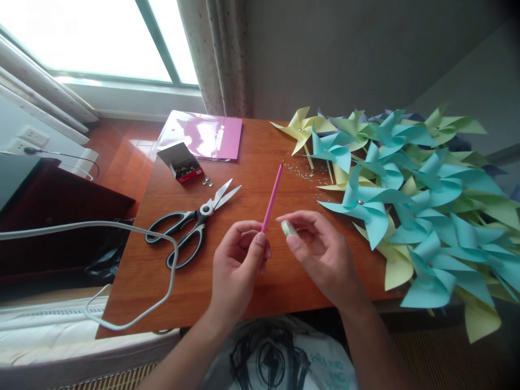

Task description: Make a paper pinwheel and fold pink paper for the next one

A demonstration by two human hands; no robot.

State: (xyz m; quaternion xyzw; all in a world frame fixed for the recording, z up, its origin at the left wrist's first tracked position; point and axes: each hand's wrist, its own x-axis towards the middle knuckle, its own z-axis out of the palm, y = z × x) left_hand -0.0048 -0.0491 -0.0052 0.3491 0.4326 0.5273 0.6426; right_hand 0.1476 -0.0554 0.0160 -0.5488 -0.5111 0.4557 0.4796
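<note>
Pink stick (272,197), in the head view, rises from the left hand (239,257), its pinched lower end hidden. Beside it, the right hand (323,252) grips a small pale object (288,229), partly covered, hard to identify; to that hand's right, pinwheels (374,208) run out of frame.

The table (252,162) has the window (101,38) beyond its far left side. Far left on the tabletop lies the packet (203,135); just nearer stands the box (189,174), small pieces inside and a few to its right. Nearer still rest the scissors (206,208), with the cable (101,223) across the near left corner. Pinwheels (368,206) overlap along the right side, scattered bits (303,172) to their left. Near centre, the stick (273,197) is in the left hand (238,260); to its right, a small roll (288,228) is in the right hand (327,257).
</note>
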